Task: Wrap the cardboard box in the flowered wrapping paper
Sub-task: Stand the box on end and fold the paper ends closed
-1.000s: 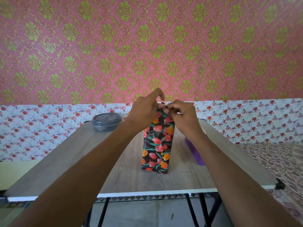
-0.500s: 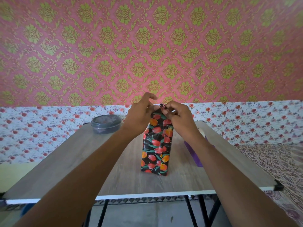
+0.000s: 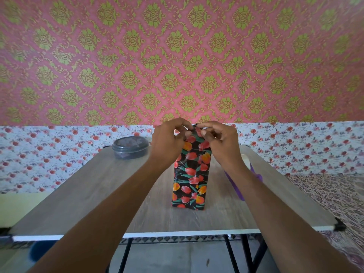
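Already sheathed in flowered wrapping paper (image 3: pixel 194 154), the cardboard box (image 3: pixel 189 186) stands on end mid-tabletop (image 3: pixel 94 194); left hand (image 3: pixel 169 139) and right hand (image 3: pixel 222 141) both pinch the paper's top fold; uneven pulling could topple so tall and narrow a parcel, or tear the paper; loosening either pinch would probably let the fold spring open.

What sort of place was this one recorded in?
Probably a home room, not a workshop: damask wallpaper over a flowered band, a black-legged wood-look table with a lidded plastic container, and flowered wrapping paper.
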Demonstrator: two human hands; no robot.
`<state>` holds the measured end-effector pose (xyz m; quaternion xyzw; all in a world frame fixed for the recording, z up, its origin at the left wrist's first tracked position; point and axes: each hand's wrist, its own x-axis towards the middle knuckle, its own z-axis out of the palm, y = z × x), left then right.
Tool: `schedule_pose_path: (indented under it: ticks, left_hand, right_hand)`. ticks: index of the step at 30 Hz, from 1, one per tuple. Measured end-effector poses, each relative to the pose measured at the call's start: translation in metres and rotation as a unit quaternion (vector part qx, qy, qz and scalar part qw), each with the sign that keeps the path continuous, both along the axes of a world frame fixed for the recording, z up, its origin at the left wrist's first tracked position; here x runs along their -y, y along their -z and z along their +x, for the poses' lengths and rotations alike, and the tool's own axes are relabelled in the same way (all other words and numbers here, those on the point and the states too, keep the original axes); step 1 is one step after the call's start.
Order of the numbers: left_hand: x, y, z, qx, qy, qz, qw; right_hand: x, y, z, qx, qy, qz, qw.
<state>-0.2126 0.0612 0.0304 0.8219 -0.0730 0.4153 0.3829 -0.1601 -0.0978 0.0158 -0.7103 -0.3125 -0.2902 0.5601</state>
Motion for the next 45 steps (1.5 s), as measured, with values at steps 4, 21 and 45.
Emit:
schedule_pose_path:
  ticks: [4,21,45]
  left_hand:
    - [-0.001,0.001,-0.003,-0.006,0.015,-0.051,0.999]
    - [0.005,0.007,-0.002,0.026,-0.035,0.029,0.999]
    - [0.015,-0.028,0.004,-0.153,-0.096,0.093,0.979]
  right_hand:
    - [-0.001,0.000,-0.002,-0.011,0.002,0.021,1.000]
    - [0.004,-0.002,0.002,0.055,0.069,-0.104,0.991]
    - [0.010,-0.016,0.020,-0.247,-0.001,-0.001,0.969]
